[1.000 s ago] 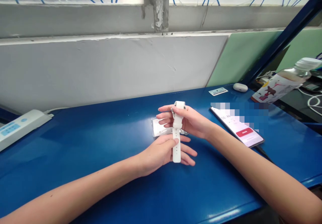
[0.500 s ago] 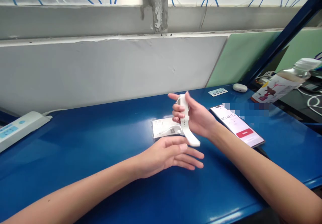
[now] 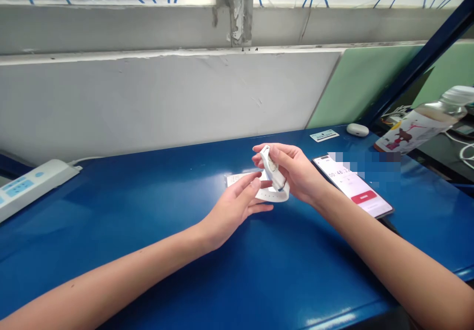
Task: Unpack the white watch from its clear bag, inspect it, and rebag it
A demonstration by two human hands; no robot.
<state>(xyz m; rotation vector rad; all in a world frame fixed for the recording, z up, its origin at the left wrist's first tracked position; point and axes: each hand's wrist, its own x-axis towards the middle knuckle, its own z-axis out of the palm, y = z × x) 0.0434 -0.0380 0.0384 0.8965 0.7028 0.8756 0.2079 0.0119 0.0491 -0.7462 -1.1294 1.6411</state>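
Observation:
Over the middle of the blue table [image 3: 148,231], my right hand [image 3: 296,174] grips a white watch strap [image 3: 273,182] that curls round into a loop below the fingers. My left hand [image 3: 233,209] reaches in from the left, and its fingertips pinch the strap's lower end. A small clear packet with a white label [image 3: 237,178] lies flat on the table just behind my left fingers, partly hidden by them.
A phone [image 3: 355,186] with a lit screen lies to the right of my hands. Behind it are a small card [image 3: 324,135] and a white earbud case [image 3: 357,130]. A bottle [image 3: 425,122] lies at the far right. A white power strip [image 3: 25,186] sits at the left edge.
My right hand lowered the strap from upright and it has curled into a loop. My left hand, open half a second ago, rose and took hold of the strap's end.

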